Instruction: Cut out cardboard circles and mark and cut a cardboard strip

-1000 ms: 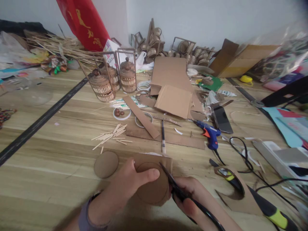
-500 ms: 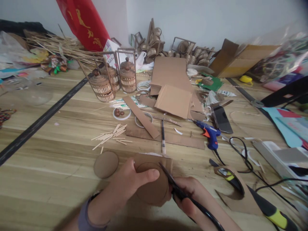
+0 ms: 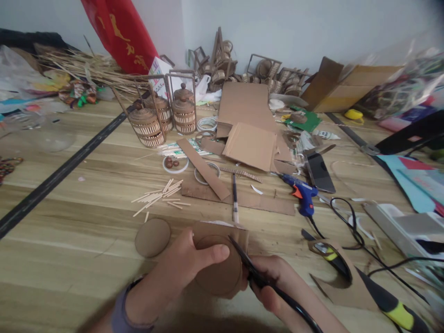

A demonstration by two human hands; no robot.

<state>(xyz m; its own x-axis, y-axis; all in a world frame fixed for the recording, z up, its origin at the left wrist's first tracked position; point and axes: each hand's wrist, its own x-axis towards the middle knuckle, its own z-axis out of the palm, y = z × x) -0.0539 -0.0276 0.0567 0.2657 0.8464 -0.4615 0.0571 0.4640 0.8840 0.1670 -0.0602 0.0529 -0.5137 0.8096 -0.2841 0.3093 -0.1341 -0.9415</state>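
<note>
While my left hand point(image 3: 189, 263) is gripping the sheet of cardboard point(image 3: 218, 275), its thumb is pressing flat on top, across a drawn circle; the other fingers are mostly hiding underneath, so I cannot tell exactly how they are curling; my right hand point(image 3: 275, 282) is closing around the black handles of the scissors point(image 3: 252, 273), and their pointed blade is lying over the right side of the circle, the tip slanting up and to the left; I am seeing one blade clearly, so I cannot tell how far the pair is opening. The cardboard is sitting between my hands at the near middle of the table point(image 3: 52, 277); a loose round disc point(image 3: 153, 237) is lying just left of it, and small wooden sticks point(image 3: 157, 196) are scattering beyond that disc; a pen point(image 3: 235, 196) is pointing away past the cardboard's far edge; a blue glue gun point(image 3: 303, 193) is resting farther off to the right, and a cardboard scrap point(image 3: 354, 289) is lying against a black-and-yellow cutter point(image 3: 398, 311) nearer to me.
</note>
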